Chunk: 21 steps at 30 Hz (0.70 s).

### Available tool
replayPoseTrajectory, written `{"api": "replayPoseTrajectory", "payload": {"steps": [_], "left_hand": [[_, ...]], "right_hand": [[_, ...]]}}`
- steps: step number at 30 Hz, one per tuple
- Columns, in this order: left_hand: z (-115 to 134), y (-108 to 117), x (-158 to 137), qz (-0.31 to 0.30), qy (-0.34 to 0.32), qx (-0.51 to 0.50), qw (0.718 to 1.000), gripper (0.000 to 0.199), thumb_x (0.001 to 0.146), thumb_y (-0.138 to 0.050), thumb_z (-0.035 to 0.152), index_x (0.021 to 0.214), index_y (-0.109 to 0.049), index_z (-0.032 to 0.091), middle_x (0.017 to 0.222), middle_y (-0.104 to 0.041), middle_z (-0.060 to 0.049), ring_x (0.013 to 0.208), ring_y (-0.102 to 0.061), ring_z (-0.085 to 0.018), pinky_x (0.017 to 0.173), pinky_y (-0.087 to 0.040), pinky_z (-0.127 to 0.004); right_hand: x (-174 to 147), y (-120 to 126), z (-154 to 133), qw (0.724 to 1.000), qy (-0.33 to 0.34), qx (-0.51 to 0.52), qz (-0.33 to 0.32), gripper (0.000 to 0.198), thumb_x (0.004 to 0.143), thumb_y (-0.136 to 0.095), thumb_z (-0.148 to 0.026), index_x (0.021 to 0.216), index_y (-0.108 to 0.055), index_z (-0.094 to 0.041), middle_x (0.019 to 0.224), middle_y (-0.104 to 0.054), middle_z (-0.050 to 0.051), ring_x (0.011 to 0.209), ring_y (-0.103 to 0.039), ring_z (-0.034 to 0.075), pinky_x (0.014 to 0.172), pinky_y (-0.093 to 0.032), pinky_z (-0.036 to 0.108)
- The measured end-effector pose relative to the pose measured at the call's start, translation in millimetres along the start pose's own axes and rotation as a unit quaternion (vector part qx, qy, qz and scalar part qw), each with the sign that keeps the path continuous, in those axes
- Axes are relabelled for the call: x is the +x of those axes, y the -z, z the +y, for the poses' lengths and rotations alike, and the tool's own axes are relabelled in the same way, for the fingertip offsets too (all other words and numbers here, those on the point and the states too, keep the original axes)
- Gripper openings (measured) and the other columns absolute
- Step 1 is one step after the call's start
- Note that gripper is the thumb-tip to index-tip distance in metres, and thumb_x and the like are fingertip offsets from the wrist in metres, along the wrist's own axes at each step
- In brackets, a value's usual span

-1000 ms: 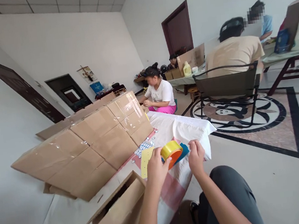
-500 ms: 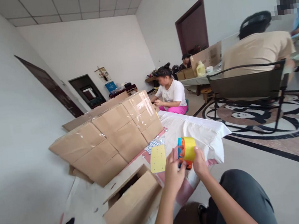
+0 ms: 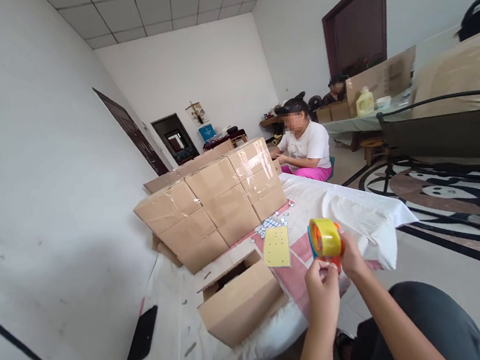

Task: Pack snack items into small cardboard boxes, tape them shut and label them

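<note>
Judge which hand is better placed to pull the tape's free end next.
Left, probably. The left hand pinches at the lower edge of the yellow tape roll on its orange-and-blue dispenser, while the right hand has its grip on the dispenser from behind.

Bright, even daylight fills the white room; glare streaks the taped brown cardboard boxes; wide-angle distortion bends the edges.

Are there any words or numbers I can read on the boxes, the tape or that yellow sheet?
No words can be read anywhere.
Taped boxes: plain brown.
Tape roll in the right hand: no print shows.
Yellow sheet: only dots.
Wall picture: too small to read.
</note>
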<state>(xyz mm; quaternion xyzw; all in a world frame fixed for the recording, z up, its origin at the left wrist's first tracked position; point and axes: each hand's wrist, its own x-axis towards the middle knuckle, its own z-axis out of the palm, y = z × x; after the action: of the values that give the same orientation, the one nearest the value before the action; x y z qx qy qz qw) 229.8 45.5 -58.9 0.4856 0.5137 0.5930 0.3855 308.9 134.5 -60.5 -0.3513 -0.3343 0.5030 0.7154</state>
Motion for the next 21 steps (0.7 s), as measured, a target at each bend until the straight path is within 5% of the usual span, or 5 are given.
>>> {"api": "replayPoseTrajectory", "payload": {"steps": [7,12,21], "left_hand": [[-15.9,13.2,2.2,-0.03,0.057,-0.028,0.998,0.039,0.077,-0.068,0.055,0.079,-0.048,0.021,0.067,-0.067,-0.002,0.045,-0.056,-0.011,0.05,-0.048,-0.025],[-16.1,14.3,1.2,-0.035,0.052,-0.007,0.998,0.037,0.077,-0.07,0.052,0.08,-0.05,0.021,0.068,-0.066,0.001,0.044,-0.056,-0.01,0.048,-0.048,-0.024],[-13.9,20.8,2.0,-0.01,0.085,0.021,0.996,0.03,0.077,-0.072,0.042,0.091,-0.062,0.017,0.072,-0.073,-0.003,0.038,-0.047,-0.007,0.038,-0.037,-0.02]], "right_hand": [[-11.4,-5.9,-5.0,0.98,-0.146,0.068,-0.117,0.052,0.072,-0.067,-0.072,0.078,-0.066,-0.02,0.062,-0.066,0.004,0.061,-0.063,0.025,0.056,-0.05,0.036],[-7.9,-7.7,-4.3,0.975,-0.169,0.117,-0.086,0.053,0.069,-0.072,-0.073,0.082,-0.068,-0.023,0.067,-0.07,0.003,0.074,-0.069,0.028,0.068,-0.053,0.037],[-3.9,-5.7,7.6,0.978,-0.159,0.112,-0.072,0.043,0.071,-0.073,-0.063,0.079,-0.064,-0.022,0.062,-0.065,0.002,0.07,-0.066,0.026,0.064,-0.051,0.034]]}}
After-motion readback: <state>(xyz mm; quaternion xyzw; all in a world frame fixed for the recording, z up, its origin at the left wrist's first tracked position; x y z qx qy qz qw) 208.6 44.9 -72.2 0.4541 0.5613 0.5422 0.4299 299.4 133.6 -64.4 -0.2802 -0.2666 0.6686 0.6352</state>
